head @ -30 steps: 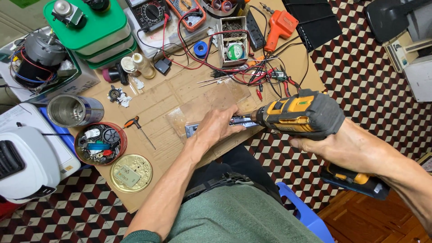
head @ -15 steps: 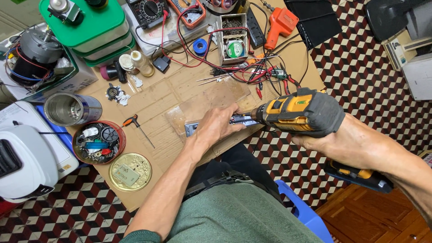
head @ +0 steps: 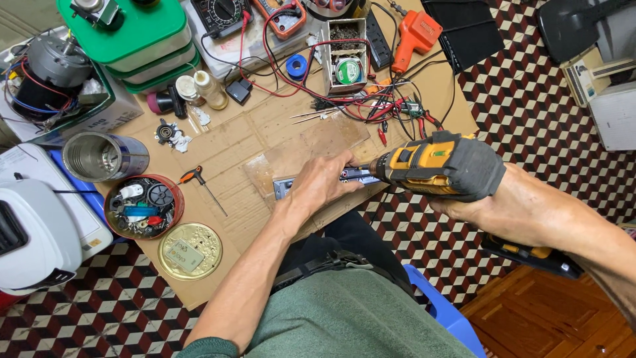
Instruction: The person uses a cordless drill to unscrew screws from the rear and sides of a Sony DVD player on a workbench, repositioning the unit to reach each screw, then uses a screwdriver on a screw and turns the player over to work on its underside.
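**Drill against a half-hidden metal strip**

Mostly covered by left hand (head: 322,187): grey metal strip (head: 283,188), fingers (head: 344,167) spread flat over it, mid-table (head: 232,166). Right hand (head: 474,205) largely hidden, wrapped around yellow-grey drill (head: 440,166); tip obscured at strip's right end.

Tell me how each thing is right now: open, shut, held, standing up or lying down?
Left hand: pressed flat on the metal strip.
Metal strip: lying flat, pinned down.
Right hand: gripping the drill.
Drill: held sideways, tip at the strip.
Tin can: on its side, open.
Red round tin: lid off, full of small parts.
Gold lid: lying flat.
Small screwdriver: lying loose.
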